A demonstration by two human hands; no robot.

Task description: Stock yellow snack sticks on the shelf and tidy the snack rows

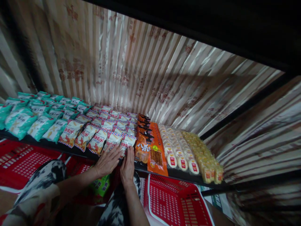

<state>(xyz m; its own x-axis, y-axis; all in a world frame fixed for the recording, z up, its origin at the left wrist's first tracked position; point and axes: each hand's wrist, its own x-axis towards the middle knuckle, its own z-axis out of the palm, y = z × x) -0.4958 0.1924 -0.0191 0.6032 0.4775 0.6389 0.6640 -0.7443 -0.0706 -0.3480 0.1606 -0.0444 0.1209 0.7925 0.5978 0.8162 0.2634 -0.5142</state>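
Note:
My left hand lies with stretched fingers against the lower front of a white snack bag with a striped top edge. Close beside it, my right hand rests its straight fingers on the front of the neighbouring white snack bag. Neither hand is closed round a bag. These bags stand at the front of several rows of the same kind on a dark shelf. Immediately right of my right hand are brown-orange snack bags and a flat orange packet.
Teal snack bags fill the shelf's left end. To the right stand rows of round white packs and yellow packs. Below are red baskets, one holding a green packet. Striped sheeting hangs behind; a dark beam crosses above.

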